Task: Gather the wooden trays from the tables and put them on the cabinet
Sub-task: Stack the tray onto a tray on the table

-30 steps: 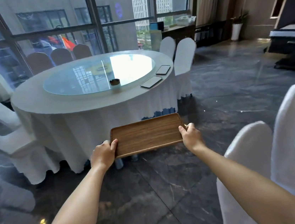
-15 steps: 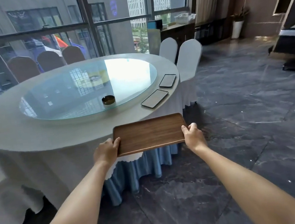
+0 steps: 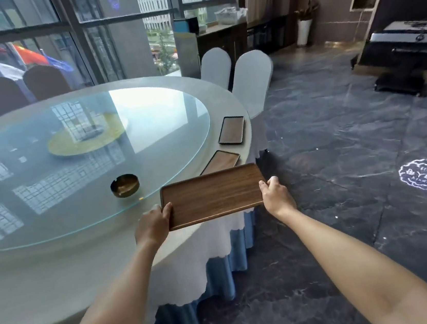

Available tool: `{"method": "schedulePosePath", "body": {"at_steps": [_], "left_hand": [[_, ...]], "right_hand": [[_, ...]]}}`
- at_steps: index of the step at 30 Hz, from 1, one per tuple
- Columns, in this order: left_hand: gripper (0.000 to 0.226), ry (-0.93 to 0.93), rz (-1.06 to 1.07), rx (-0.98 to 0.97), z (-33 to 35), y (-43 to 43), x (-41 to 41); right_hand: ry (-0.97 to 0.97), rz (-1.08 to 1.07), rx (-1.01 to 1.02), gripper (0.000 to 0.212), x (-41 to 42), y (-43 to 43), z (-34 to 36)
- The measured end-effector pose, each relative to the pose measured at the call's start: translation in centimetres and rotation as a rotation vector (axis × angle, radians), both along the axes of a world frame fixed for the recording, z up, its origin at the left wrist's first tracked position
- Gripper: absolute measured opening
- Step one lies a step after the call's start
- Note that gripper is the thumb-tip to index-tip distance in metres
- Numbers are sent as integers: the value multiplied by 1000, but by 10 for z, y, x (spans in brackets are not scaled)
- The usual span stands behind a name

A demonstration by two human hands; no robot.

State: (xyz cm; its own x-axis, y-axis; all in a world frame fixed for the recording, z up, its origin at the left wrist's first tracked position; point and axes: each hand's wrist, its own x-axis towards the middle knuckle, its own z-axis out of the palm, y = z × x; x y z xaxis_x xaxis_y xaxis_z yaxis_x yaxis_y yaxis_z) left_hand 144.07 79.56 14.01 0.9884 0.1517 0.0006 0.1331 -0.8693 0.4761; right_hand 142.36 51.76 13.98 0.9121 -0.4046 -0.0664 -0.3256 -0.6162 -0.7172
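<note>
I hold a brown wooden tray (image 3: 212, 195) level, above the near right edge of the round table (image 3: 58, 264). My left hand (image 3: 153, 224) grips its left short side and my right hand (image 3: 275, 194) grips its right short side. Two more wooden trays lie flat on the table's right rim: the nearer tray (image 3: 221, 160) is partly hidden behind the held one, the farther tray (image 3: 231, 130) lies beyond it. A dark cabinet (image 3: 221, 41) stands by the window at the back.
A glass turntable (image 3: 80, 162) covers the table's middle, with a dark ashtray (image 3: 125, 185) on it. Two white-covered chairs (image 3: 249, 82) stand at the table's far right. Dark marble floor (image 3: 341, 159) spreads to the right; a black stand (image 3: 406, 54) is far right.
I have walked up to the round table with the tray held in both hands; the table and its two trays are now much closer, and the held tray overlaps the table's edge.
</note>
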Motion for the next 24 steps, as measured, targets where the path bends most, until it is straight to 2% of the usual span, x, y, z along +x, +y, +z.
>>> {"method": "schedulePosePath", "body": {"at_steps": [8,13,16,24], "left_hand": [[48,63,86,59,-49,-45,107],[50,120,294,27,-78,-95,160],[50,165,428,20,-87,-125,182],[47,238,617,83,-102,-173,203]], "right_hand": [[59,98,-76,33,143,-46,-38],[108,274,-111,41,246,-78,-66],[122,394,-135,39,293,-97,-74],[158,682,-195,35,377,-117,-88]]}}
